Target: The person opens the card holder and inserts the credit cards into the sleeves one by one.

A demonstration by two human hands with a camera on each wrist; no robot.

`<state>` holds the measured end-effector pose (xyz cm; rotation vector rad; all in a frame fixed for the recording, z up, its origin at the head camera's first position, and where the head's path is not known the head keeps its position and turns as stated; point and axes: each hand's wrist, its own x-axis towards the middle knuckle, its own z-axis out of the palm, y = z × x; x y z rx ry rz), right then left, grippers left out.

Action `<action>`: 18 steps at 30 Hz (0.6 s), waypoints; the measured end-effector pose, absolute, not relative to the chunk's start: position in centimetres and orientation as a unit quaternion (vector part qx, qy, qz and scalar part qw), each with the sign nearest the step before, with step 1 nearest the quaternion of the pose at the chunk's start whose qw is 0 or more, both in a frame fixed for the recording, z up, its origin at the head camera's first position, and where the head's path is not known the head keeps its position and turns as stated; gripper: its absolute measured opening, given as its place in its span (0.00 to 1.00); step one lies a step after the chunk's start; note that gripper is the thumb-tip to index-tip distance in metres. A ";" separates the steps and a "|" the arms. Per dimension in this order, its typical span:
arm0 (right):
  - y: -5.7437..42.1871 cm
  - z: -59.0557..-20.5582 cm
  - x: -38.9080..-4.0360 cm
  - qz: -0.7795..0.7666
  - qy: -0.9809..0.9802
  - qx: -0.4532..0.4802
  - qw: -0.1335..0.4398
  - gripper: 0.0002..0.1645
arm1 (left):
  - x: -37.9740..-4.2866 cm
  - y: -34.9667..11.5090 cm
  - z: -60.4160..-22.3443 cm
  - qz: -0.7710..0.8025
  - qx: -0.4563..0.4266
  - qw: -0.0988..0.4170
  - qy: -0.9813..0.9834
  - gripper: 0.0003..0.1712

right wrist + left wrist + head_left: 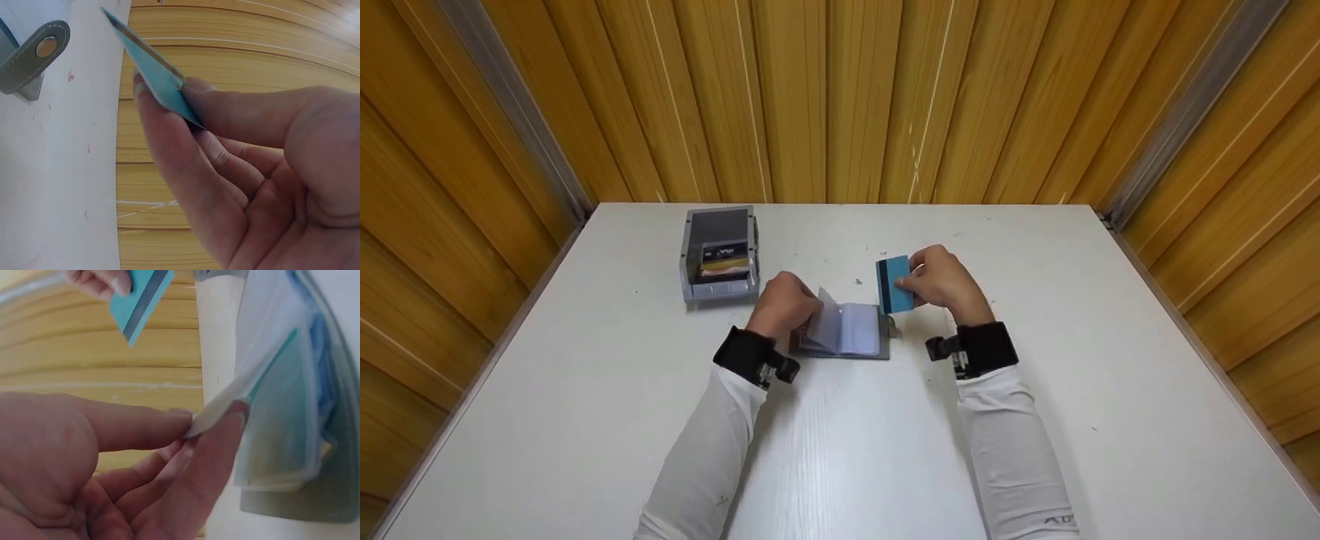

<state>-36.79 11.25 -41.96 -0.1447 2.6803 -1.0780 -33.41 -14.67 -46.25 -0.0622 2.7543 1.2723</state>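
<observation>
An open card holder (860, 330) with clear plastic sleeves and a grey-green cover lies on the table. My left hand (786, 304) pinches one raised sleeve (281, 410) between thumb and finger; a teal card shows inside the sleeves in the left wrist view. Just right of and above the holder, my right hand (943, 281) holds a blue card (894, 285) with a dark magnetic stripe, thumb on its striped face. The holder's snap strap (48, 48) sticks out toward the right hand.
At the back left stands a grey plastic bin (720, 221) with several cards (725, 259) in it. The white table (840, 450) meets a yellow wood-patterned wall (840, 105) at its far edge, with similar walls on both sides. Small specks dot the tabletop.
</observation>
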 end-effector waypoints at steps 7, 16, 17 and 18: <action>10.8 -42.2 -36.7 -0.378 0.915 -0.050 0.131 0.27 | -33.7 -15.7 -47.4 0.483 -0.039 0.101 0.869 0.16; 9.6 -43.5 -36.7 -0.416 0.900 -0.052 0.120 0.22 | -33.9 -16.0 -47.9 0.498 -0.054 0.101 0.860 0.14; 9.4 -43.7 -36.7 -0.420 0.898 -0.052 0.121 0.22 | -33.9 -16.1 -47.9 0.501 -0.057 0.106 0.857 0.14; 9.1 -44.0 -36.7 -0.422 0.897 -0.051 0.123 0.22 | -33.9 -16.2 -48.0 0.504 -0.060 0.111 0.854 0.14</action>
